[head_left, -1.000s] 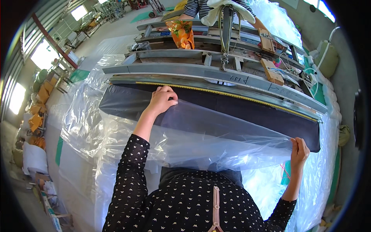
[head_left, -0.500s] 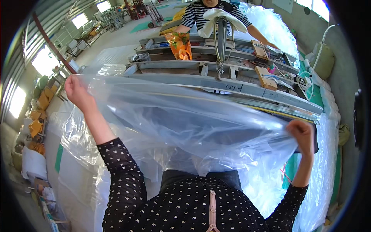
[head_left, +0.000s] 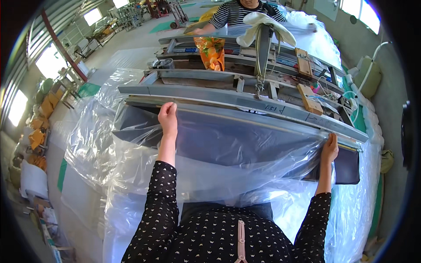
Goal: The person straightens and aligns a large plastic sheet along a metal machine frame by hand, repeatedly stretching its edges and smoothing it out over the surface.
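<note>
A wide sheet of clear plastic film (head_left: 228, 171) lies over a dark flat surface and hangs down in front of me. My left hand (head_left: 168, 117) pinches its far edge, left of the middle. Further right, my right hand (head_left: 330, 150) grips the same edge near the end of a long grey metal bar (head_left: 219, 100). Between both hands the film's edge runs fairly straight beside the bar. Past my right hand a dark panel (head_left: 347, 166) shows uncovered.
A metal-framed machine carries an upright post (head_left: 262, 52) with a white cloth on top, wooden blocks (head_left: 309, 100) and an orange printed bag (head_left: 211, 53). Across it stands a person in a striped top (head_left: 239, 13). Bunched clear film (head_left: 101, 144) spreads at left.
My left hand has moved right and down, and my right hand slightly left. The film, raised and stretched wide before, now lies lower along the bar. The person opposite now handles film.
</note>
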Available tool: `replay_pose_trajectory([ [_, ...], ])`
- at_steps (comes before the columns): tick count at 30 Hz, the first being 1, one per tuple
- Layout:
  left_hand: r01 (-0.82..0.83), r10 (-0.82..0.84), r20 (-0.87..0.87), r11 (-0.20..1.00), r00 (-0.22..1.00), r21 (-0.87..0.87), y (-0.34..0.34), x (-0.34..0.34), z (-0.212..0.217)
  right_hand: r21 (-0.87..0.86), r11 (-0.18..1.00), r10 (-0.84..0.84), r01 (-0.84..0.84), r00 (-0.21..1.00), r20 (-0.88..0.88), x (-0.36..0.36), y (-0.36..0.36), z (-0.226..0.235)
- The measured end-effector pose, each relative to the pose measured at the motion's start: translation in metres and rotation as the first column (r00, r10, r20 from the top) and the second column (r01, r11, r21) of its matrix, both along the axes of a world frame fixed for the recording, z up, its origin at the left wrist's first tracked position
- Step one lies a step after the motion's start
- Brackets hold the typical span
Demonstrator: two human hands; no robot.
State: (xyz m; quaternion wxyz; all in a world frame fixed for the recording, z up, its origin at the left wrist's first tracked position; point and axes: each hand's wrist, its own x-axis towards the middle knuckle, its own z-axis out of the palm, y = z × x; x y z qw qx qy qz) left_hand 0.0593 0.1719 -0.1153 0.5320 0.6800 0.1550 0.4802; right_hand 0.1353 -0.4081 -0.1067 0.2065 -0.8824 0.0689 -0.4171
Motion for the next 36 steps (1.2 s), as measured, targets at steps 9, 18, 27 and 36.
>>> replay_pose_trajectory([
  [9,-0.042,0.038,-0.101,0.998,0.994,-0.041,0.002,0.009,0.001,0.115,0.991,-0.049,0.064,0.99,-0.135,0.01,0.003,-0.006],
  [18,0.352,-0.216,0.291,0.733,0.932,-0.582,0.011,-0.015,0.017,0.547,0.816,-0.182,0.188,0.981,-0.067,0.019,-0.022,-0.006],
  [27,0.006,0.142,-0.522,0.963,0.841,0.271,0.008,-0.02,0.034,0.37,0.919,-0.072,0.137,0.98,-0.183,0.024,-0.066,-0.021],
  [36,0.406,-0.475,-0.19,0.859,0.86,-0.311,-0.03,-0.057,0.063,0.413,0.851,0.433,-0.325,0.879,-0.199,-0.088,-0.099,0.013],
])
